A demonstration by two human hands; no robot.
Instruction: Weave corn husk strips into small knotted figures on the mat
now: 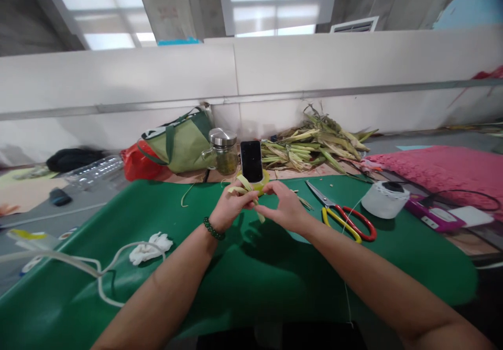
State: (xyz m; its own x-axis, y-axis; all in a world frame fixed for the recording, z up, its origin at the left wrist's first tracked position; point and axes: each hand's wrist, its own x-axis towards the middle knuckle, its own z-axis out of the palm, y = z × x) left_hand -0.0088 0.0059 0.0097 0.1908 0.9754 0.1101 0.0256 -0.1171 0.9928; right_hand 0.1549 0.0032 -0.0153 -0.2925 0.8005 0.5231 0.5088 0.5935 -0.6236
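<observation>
Two bare hands meet over the middle of the bench (88, 201), just in front of a phone (251, 157) that stands upright. Pale green strips (245, 183) are between them. The left hand (230, 208) has its grip clamped on the strips, thumb pressed to fingers, with ends poking out above and below. The right hand (290, 211) curves in from the other side, thumb and forefinger bowed apart with their tips at the strips — whether that grip pinches anything, I cannot tell. A dark green bracelet (213, 229) circles the left wrist.

A green sheet (236, 292) covers the near part of the bench. On it, right of the hands, scissors (333, 206) lie with red and yellow handles, and a white roll (383, 203) sits beyond them; a crumpled tissue (151, 249) lies to the left, near a white cable (98, 274).

Behind the sheet, a lidded glass mug (226, 156) stands just left of the phone, next to a green bag (184, 143). A heap of husks (314, 143) lies right of the phone — against the white partition (346, 62). Pink cloth (436, 172) spreads at far right, behind a purple box (432, 214)
</observation>
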